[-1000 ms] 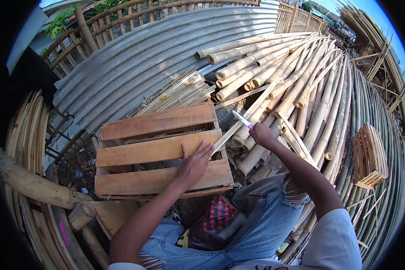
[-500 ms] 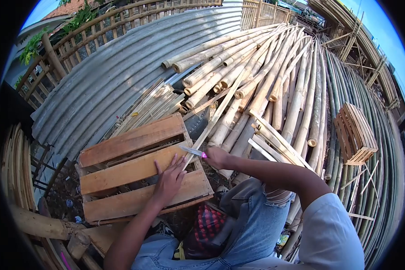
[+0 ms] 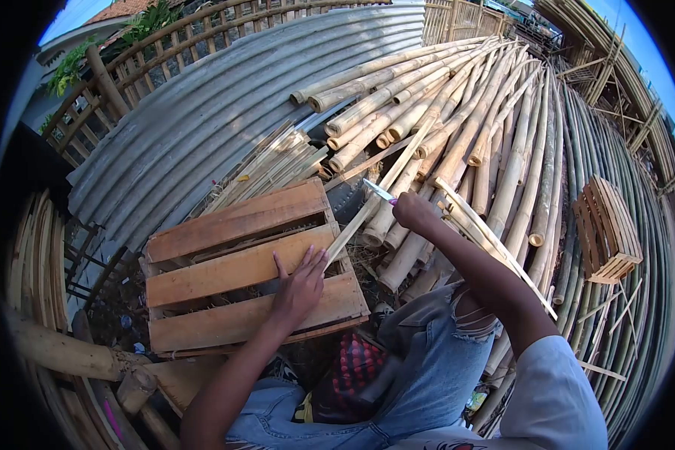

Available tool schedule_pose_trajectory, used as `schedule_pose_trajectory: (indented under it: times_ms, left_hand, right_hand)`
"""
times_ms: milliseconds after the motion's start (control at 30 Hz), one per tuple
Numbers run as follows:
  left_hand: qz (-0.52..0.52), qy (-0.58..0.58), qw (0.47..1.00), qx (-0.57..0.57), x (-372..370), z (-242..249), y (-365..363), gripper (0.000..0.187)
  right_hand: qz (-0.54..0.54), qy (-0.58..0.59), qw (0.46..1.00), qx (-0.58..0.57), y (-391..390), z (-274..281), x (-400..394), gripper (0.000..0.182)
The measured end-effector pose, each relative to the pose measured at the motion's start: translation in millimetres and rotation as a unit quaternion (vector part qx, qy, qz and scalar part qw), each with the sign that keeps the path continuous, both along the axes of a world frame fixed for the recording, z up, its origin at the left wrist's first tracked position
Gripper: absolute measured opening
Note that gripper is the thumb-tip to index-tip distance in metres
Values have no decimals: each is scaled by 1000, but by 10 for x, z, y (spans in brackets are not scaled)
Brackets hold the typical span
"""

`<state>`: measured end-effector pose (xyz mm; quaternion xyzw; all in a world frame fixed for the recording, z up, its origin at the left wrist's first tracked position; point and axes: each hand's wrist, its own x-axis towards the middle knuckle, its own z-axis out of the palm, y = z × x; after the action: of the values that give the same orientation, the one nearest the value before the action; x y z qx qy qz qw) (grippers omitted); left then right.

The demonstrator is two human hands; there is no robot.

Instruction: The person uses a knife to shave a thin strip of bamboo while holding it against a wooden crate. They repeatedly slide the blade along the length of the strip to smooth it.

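Observation:
My left hand (image 3: pixel 301 287) lies with spread fingers on the slats of an upturned wooden crate (image 3: pixel 236 270), its fingertips against the near end of a long split bamboo strip (image 3: pixel 388 176). The strip slants away from the crate toward the bamboo pile. My right hand (image 3: pixel 415 211) is closed round the handle of a knife (image 3: pixel 379 192). The knife's blade points up and left, beside or over the strip; whether it touches cannot be made out.
Long bamboo poles (image 3: pixel 465 150) fan out ahead, with split pieces (image 3: pixel 495 244) near my right forearm. Corrugated sheets (image 3: pixel 225 105) stand at the left. A second crate (image 3: pixel 606 229) rests on green poles at the right. Thick bamboo (image 3: pixel 67 352) lies lower left.
My right hand and the knife have moved up and away from the crate, along the strip. My left hand stays on the crate. The whole view has shifted slightly.

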<state>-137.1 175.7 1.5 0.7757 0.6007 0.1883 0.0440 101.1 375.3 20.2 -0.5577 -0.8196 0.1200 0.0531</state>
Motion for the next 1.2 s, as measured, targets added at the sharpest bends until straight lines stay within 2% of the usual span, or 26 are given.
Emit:
schedule_pose_trajectory:
  times_ms: [33,100,133,167,233,267,300,367,433,500,533,600,633,700,767,833,867,900,933,967,1000,1033,1100,1133,1167,1200]
  left_hand:
    - [-4,-10,1000,-6,-2,-5,2,43]
    - [-2,-14,1000,-4,-1,8,10,42]
    - [-1,-18,1000,-5,-1,20,18,42]
    - [-2,-22,1000,-9,8,19,-1,42]
    - [-2,-28,999,-15,33,10,-24,42]
    - [6,-40,999,-10,19,18,-11,42]
    - [10,-39,999,-7,2,23,-8,42]
    - [7,-48,999,-17,21,19,2,42]
    - [3,-47,999,-12,17,13,6,42]
    - [-3,-41,999,-13,39,-1,-10,42]
    - [-5,-38,999,-15,53,4,-19,42]
    - [6,-33,999,-2,5,33,21,42]
    - [2,-24,1000,-3,5,22,36,41]
    - [-7,-20,1000,-7,42,-5,9,40]
    - [-11,-5,1000,-8,35,-1,11,40]
    - [-14,-20,999,-27,75,9,-15,40]
    - [-5,-37,999,-35,61,35,12,40]
    - [1,-37,999,-31,36,52,34,40]
    - [-4,-31,999,-27,37,47,28,40]
    - [-12,-25,999,-26,50,29,9,40]
    - [-13,-26,999,-24,49,27,35,40]
    - [-13,-18,1000,-17,46,20,48,40]
    - [-16,0,1000,-9,59,-11,2,40]
    - [-14,2,1000,-3,43,8,35,40]
    - [-11,-8,1000,-18,52,0,28,40]
    - [-11,-17,999,-36,64,-11,21,41]
  right_hand:
    - [0,19,1000,5,22,-102,4,28]
    - [76,8,996,-41,-379,52,-190,31]
    - [169,39,983,-60,-441,-165,-204,31]
    - [168,41,983,-64,-313,-290,-170,31]
    - [236,-28,971,29,15,-396,-17,31]
    - [161,-33,986,15,74,-255,14,31]
    - [165,-33,986,18,44,-248,-21,31]
    - [280,37,956,82,-139,-288,-55,36]
    - [246,10,966,-74,-371,-368,-261,41]
    - [82,63,994,-38,-338,-235,-243,38]
    - [78,67,994,-42,-213,-280,-150,38]
    - [209,-2,975,72,308,-453,-5,34]
    - [202,36,978,29,275,-626,-68,35]
    - [63,13,997,-39,-459,-59,-379,36]
    - [75,-27,994,-77,-306,-120,-337,36]
    - [41,6,999,-8,137,-131,-35,34]
    - [27,20,999,-13,105,-66,-29,34]
    - [144,-8,987,65,122,-222,-78,34]
    - [103,-8,994,28,84,-405,-69,34]
    - [58,-8,998,-12,-210,-236,-188,34]
    - [101,-2,995,-15,-378,-221,-226,33]
    - [99,-3,995,-15,-176,-254,-127,33]
    - [127,-105,986,41,362,-523,176,33]
    - [85,-9,996,15,374,-655,105,33]
    - [24,55,998,-30,-111,-165,-95,34]
    - [78,28,995,-58,-385,-41,-202,35]
